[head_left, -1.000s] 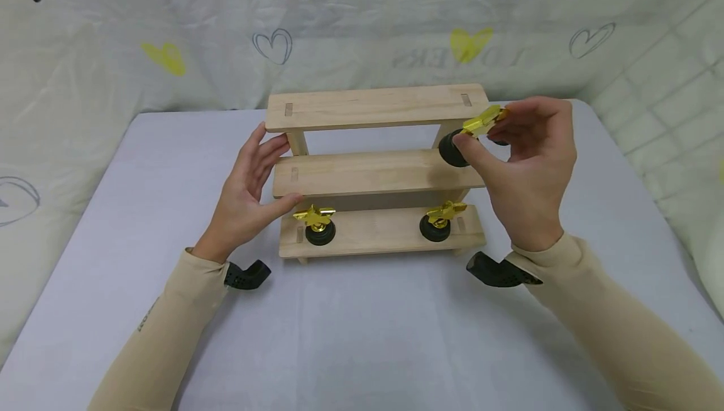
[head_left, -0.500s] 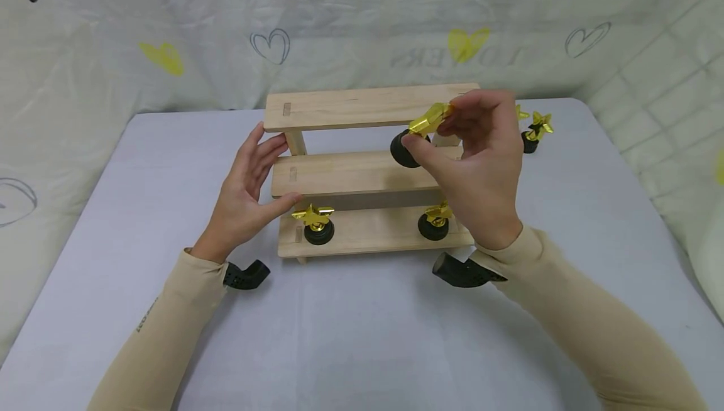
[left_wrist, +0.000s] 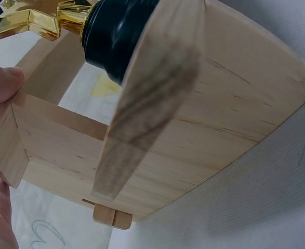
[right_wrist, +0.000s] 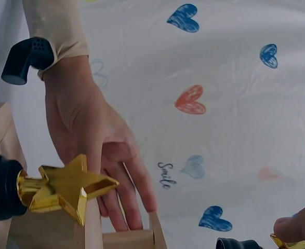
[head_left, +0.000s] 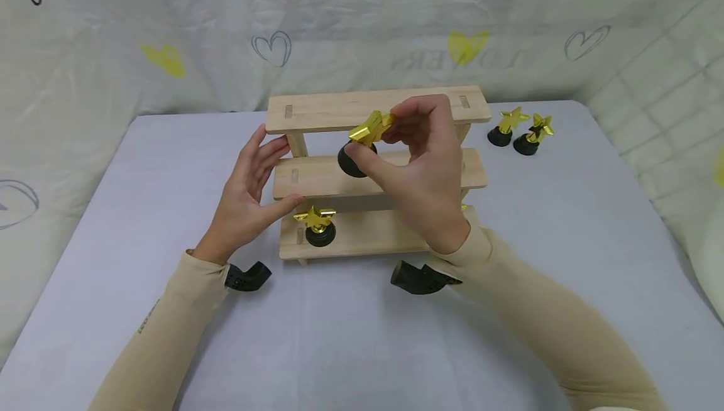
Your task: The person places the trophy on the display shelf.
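A three-tier wooden shelf (head_left: 317,175) stands on the table. My left hand (head_left: 240,200) holds its left end, thumb at the middle board's front edge and fingers along the side. My right hand (head_left: 424,172) pinches a gold star trophy (head_left: 370,128) with a round black base, tilted, above the middle board. In the right wrist view, part of this trophy's black base (right_wrist: 238,244) shows beside the thumb. Another star trophy (head_left: 319,225) stands at the bottom board's left end; one more on the right is mostly hidden behind my right wrist.
Two more star trophies (head_left: 500,136) (head_left: 527,144) stand on the table (head_left: 577,241) right of the shelf. A white curtain (head_left: 362,15) printed with hearts hangs behind the table. Each wrist has a black camera mount (head_left: 247,276) at the sleeve.
My right hand has moved left with the trophy, from the shelf's right end to above the middle board's centre. The two trophies at right have come into view. My left hand stays in place.
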`<state>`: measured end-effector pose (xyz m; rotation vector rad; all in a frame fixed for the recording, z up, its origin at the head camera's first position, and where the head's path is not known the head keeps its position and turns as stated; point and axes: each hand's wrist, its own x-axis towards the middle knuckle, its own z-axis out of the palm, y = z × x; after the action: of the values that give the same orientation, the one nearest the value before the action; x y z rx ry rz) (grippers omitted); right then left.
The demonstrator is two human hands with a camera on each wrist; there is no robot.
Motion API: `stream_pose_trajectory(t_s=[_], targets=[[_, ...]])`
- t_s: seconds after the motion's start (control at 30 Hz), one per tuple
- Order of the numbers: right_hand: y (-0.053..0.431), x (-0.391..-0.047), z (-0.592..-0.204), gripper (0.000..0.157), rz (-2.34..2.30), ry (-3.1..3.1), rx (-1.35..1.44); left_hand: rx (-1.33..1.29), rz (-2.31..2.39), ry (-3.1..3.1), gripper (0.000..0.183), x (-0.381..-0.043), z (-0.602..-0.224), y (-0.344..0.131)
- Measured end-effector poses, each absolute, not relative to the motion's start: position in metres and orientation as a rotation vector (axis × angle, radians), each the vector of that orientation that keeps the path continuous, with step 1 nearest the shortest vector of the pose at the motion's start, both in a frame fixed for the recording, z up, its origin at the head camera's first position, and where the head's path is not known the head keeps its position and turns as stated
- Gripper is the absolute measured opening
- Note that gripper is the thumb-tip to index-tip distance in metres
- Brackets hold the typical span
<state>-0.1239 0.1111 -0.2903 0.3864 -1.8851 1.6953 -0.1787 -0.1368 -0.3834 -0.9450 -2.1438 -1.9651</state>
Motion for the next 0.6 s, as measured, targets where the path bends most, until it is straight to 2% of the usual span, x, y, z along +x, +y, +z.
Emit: stream_pose_trajectory(t_s=[0.3,0.6], targets=[[0.077,-0.128,-0.293,0.050,1.684,-1.963,0.406,-0.957,-1.916,-2.170,0.116,-0.179,-0.385,-0.139],[0.063,-0.140,-0.306,0.051,1.645,-2.014,0.380,-0.941,-1.867,-2.230,0.116,-0.181,-0.384,-0.140]])
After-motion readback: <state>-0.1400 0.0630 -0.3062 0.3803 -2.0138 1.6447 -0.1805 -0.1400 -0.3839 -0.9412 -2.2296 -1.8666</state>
